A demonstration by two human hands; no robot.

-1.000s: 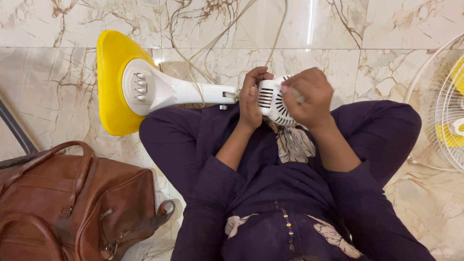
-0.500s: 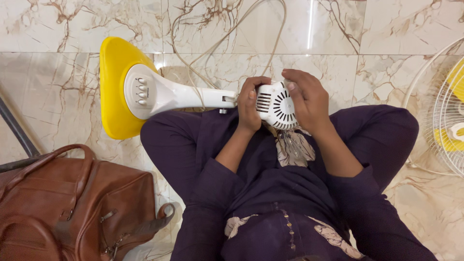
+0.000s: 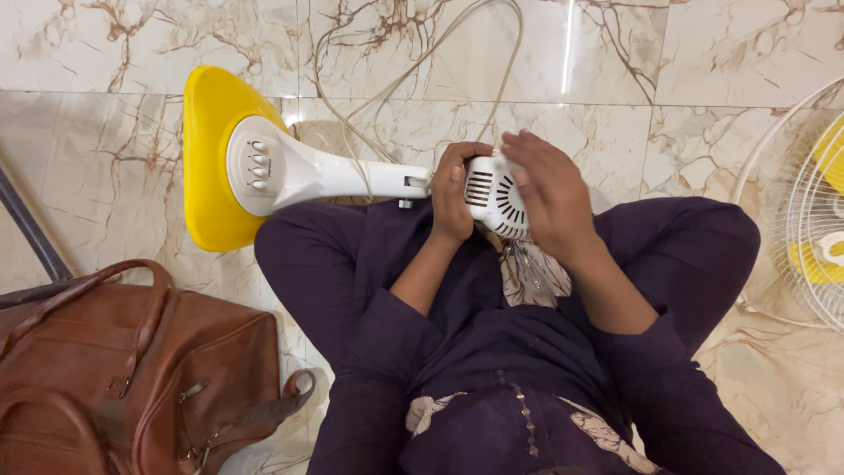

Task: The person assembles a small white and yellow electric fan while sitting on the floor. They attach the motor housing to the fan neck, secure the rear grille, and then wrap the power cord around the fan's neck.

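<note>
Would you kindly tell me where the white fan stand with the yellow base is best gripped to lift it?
Probably the slim white neck between the yellow base and the motor housing, taken from above: it lies level, narrow and bare there.

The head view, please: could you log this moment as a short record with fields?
Posture: person seated cross-legged on marble floor
Left hand: grips fan motor housing
Right hand: laid over the housing's far side
Fan stand: white neck, yellow base, lying sideways
Cord: looped on floor
Nearby: brown leather bag, fan guard
</note>
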